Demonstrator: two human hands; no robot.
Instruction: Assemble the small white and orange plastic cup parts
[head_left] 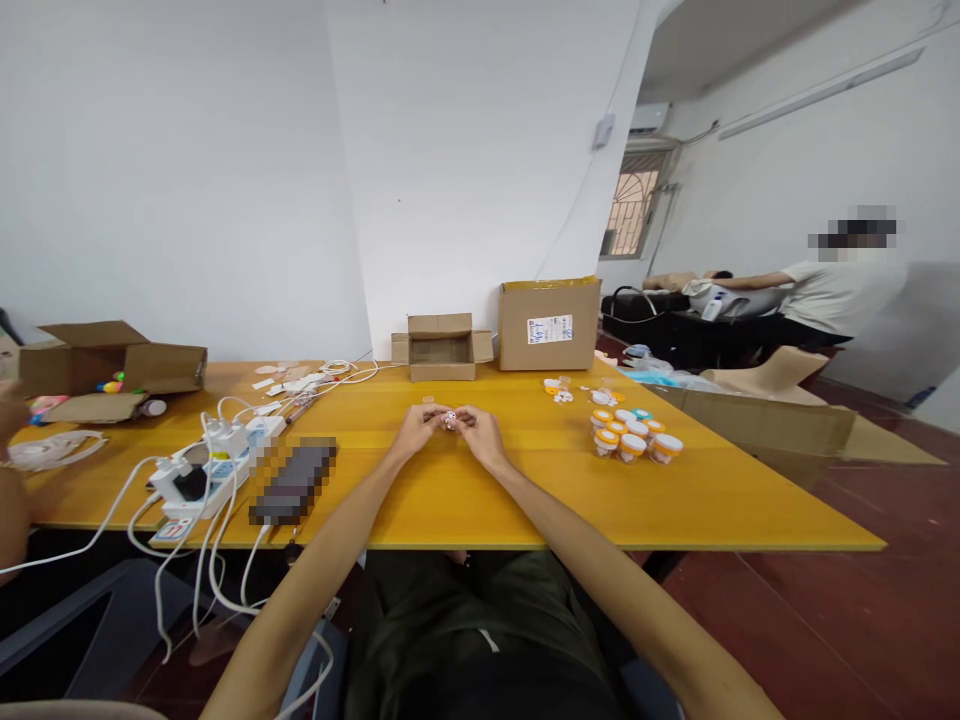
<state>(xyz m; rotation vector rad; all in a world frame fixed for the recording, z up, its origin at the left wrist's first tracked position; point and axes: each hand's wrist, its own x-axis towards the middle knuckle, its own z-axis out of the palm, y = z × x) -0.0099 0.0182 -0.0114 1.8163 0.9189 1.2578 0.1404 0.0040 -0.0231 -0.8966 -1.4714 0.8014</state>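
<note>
At the middle of the table, my left hand (418,428) and my right hand (481,434) meet with bent fingers. Between the fingertips they pinch a small white piece with dark spots (450,421), too small to make out further. Just beyond my left hand lies a thin orange ring (428,399). To the right stands a group of small clear jars (631,448) with white, orange-rimmed lids, one of them teal. Behind the jars are loose white pieces (562,396) and an orange ring-shaped lid (551,384).
An open small carton (442,372) and a taped cardboard box (551,345) stand at the back. Left are a dark phone (296,482), a power strip (225,480) with cables and another open box (161,367). A co-worker (832,285) sits far right.
</note>
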